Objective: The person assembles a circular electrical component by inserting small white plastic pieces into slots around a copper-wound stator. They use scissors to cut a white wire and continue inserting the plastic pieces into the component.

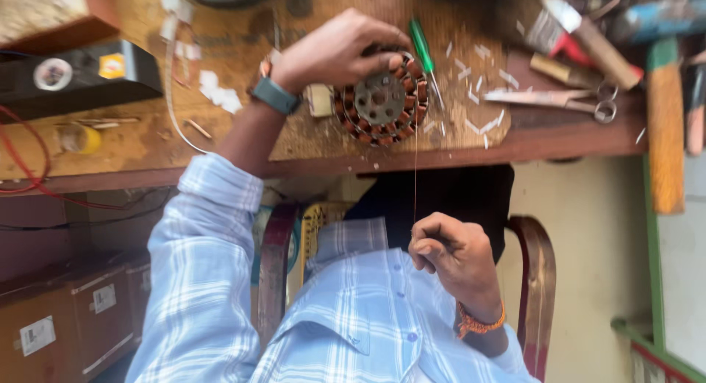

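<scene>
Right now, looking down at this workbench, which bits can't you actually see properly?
Head view only:
- Far edge of the wound coil ring: covered by the left hand.
- Where the thin wire ends: pinched out of sight inside the right hand.
- Tools at the top right, such as the hammer: blurred and partly cut off by the frame edge.
- Scissors: blades smeared by blur.
- Labels on the boxes below: too small and dark.

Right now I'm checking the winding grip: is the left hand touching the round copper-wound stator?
Touching. The head view shows the left hand with fingers pressed on the stator rim.
</scene>
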